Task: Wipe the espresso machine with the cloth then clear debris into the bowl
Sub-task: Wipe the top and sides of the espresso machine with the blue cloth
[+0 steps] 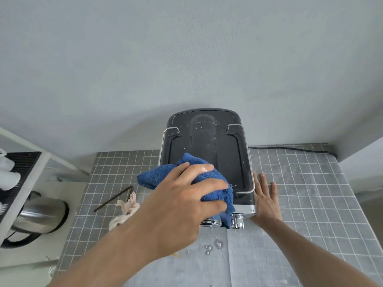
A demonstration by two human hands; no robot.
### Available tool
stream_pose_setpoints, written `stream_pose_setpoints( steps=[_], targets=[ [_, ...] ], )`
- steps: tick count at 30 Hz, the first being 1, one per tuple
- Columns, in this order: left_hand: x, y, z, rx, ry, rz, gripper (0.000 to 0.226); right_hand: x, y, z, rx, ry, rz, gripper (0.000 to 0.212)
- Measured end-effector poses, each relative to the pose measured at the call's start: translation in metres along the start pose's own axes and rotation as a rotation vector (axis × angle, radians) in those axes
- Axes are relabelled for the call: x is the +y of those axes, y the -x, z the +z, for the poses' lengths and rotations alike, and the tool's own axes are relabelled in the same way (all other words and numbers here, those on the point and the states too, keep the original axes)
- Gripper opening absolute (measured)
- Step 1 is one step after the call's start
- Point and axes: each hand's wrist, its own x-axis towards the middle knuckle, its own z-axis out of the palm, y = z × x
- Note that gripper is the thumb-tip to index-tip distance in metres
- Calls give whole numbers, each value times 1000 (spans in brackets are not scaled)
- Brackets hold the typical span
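Note:
The black espresso machine stands against the wall on the tiled counter, seen from above, with white specks on its top. My left hand grips a bunched blue cloth and holds it on the front left of the machine's top. My right hand lies flat with straight fingers against the machine's right side. Crumpled pale paper debris lies on the counter left of the machine. No bowl is in view.
A dark bent rod lies by the debris. Water drops sit on the counter in front of the machine. A black cable runs along the wall at the right. A metal kettle and a white rack are at the left.

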Motion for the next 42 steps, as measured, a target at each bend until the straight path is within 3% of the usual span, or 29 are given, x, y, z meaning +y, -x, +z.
stream_pose_setpoints(
  steps=[5, 10, 13, 17, 23, 27, 33, 42],
  targets=[
    [-23, -18, 5, 104, -16, 7, 46, 3, -6, 19, 59, 65, 19, 84],
    [-50, -45, 6, 101, 47, -50, 53, 4, -13, 23, 100, 76, 72, 69],
    [-44, -39, 3, 72, 154, -55, 37, -2, -32, 15, 177, -44, 100, 62],
    [-35, -33, -4, 76, 215, -81, 21, -2, -52, 13, 168, -41, 81, 69],
    [-17, -26, -4, 100, 199, 30, 11, -3, -50, 9, 220, -100, 62, 71],
    [-26, -38, -6, 92, 133, 9, 13, -3, -51, 10, 179, -68, 82, 76],
    [-42, -47, -8, 36, 97, -158, 20, -2, -52, 13, 162, -41, 95, 78],
    [4, 2, 13, 110, 100, -78, 18, -4, -51, 10, 201, -68, 87, 74]
  ],
)
